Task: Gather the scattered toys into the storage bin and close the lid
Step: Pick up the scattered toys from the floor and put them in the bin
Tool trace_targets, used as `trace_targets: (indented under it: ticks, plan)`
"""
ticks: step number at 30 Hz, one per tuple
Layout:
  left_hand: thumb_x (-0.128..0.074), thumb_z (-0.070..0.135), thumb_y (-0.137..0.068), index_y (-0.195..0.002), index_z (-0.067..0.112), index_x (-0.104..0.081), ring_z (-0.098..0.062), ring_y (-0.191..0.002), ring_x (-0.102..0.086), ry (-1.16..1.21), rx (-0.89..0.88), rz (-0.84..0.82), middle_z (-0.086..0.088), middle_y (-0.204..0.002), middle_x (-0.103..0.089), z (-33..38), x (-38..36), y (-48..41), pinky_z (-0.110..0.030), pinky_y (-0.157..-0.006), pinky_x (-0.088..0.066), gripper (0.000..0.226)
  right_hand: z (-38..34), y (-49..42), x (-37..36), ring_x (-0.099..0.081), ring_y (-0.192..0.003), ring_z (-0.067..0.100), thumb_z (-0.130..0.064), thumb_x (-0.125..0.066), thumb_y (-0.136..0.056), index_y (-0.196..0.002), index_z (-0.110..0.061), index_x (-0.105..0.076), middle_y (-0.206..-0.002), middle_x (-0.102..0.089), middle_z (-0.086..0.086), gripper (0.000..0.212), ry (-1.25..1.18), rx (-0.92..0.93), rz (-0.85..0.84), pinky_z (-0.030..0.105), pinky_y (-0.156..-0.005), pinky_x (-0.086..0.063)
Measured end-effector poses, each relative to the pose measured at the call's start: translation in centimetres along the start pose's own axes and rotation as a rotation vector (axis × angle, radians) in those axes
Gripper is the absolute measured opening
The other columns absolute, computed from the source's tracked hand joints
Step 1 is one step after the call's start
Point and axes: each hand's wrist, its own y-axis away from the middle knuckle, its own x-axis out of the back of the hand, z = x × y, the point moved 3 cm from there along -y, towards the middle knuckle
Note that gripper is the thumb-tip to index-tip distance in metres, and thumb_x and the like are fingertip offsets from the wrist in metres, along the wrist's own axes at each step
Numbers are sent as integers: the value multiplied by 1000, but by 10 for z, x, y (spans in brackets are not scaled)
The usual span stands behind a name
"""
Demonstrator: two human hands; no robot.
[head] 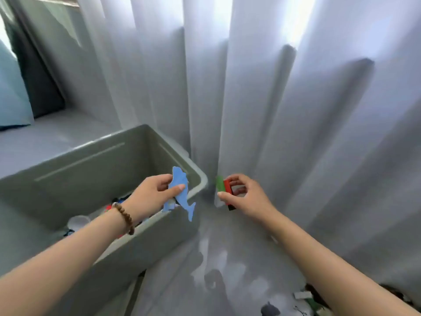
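We see our left grip (pixel 150 197) pinching a flat blue fish-shaped toy (pixel 184 199) over the rounded corner of the smooth grey-green plastic bin (pixel 91 176). Our right grip (pixel 245 197) clasps blocky red and green bricks (pixel 226 188) just beside the bin.

Bin (pixel 79 176) at left w/ toys (pixel 109 205) in it, curtain (pixel 273 110) behind, loose toys (pixel 303 295) on floor (pixel 218 252) front right.

— What sort of place is shown?
— A room in a home is indicated. Long white curtains (pixel 250 87) are hung down to the floor (pixel 227 247), and cushions (pixel 13 99) are propped on a padded grey seat (pixel 45 137).
— What else is seen?
— A storage bin (pixel 91 169) is set beside that seat, and small toys (pixel 303 294) are scattered nearby.
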Motion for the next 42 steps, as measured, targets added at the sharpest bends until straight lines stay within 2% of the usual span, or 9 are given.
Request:
trace_targets:
  ticks: [3, 6, 8, 10, 14, 19, 24, 31, 42]
  plan:
    - [-61, 39, -86, -88, -4, -59, -9, -48, -35, -52, 48, 184, -4, -67, -47, -22, 72, 9, -18, -47, -28, 43, -52, -36, -61, -57, -77, 7, -27, -77, -74, -93, -26, -59, -96, -60, -6, 26, 29, 61, -102, 16, -71, -53]
    - [-56, 31, -91, -72, 10, -56, -6, -52, -49, -5, 132, 257, 7, -60, -57, -53, 108, 12, -15, -55, -39, 28, -70, -63, -118, -61, -92, 13, -40, -74, -73, -98, -30, -59, -101, -60, -8, 31, 91, 50, -186, 33, -84, -53]
    - [-50, 29, -95, -96, 21, -62, -13, -83, -57, -19, 170, 294, -2, -95, -62, -66, 121, 11, -24, -78, -45, 15, -67, -73, -144, -59, -96, 13, -40, -71, -78, -102, -27, -57, -108, -60, -5, 30, 108, 38, -168, 30, -86, -50]
    - [-45, 29, -97, -131, 16, -49, -18, -117, -52, -64, 197, 351, -6, -130, -54, -75, 131, 11, -30, -100, -39, 37, -60, -74, -154, -56, -97, 11, -37, -66, -83, -103, -27, -56, -112, -58, -5, 25, 142, 44, -129, 25, -84, -45]
    - [-43, 32, -97, -142, 16, -35, -17, -134, -38, -292, 126, 401, -2, -146, -40, -65, 122, 13, -30, -109, -32, 48, -36, -57, -128, -53, -98, 6, -26, -63, -86, -101, -28, -58, -110, -56, -8, 16, 226, 174, -75, 16, -84, -39]
    - [-46, 27, -96, -136, 20, -44, -12, -125, -45, -400, -238, 310, 3, -136, -49, -3, 48, 11, -17, -99, -30, 40, 13, -23, -43, -54, -99, 5, -15, -63, -86, -98, -22, -62, -108, -54, -12, 14, 300, 226, 24, 14, -83, -42]
    - [-49, 25, -95, -129, 19, -50, -11, -120, -49, -385, -424, 85, 5, -128, -55, 23, -61, -5, -17, -101, -33, 35, 100, 18, 51, -56, -101, 14, -19, -63, -88, -101, -27, -59, -105, -55, -7, 16, 416, -31, 37, 22, -83, -44]
    - [-42, 33, -97, -140, 21, -36, -15, -131, -40, -539, -101, -266, 1, -143, -41, -78, -185, -50, -26, -106, -34, 45, 228, 48, 105, -52, -104, 14, -17, -60, -89, -125, -15, -55, -121, -54, -2, 36, 421, -358, -16, 19, -86, -37]
    - [-48, 41, -93, -149, 24, -14, -18, -139, -28, -643, 8, -289, 1, -155, -16, -162, -236, -132, -27, -110, -27, 68, 303, -30, 41, -46, -123, 17, -27, -68, -84, -132, -21, -48, -136, -46, -1, 53, 317, -269, -102, 31, -104, -39]
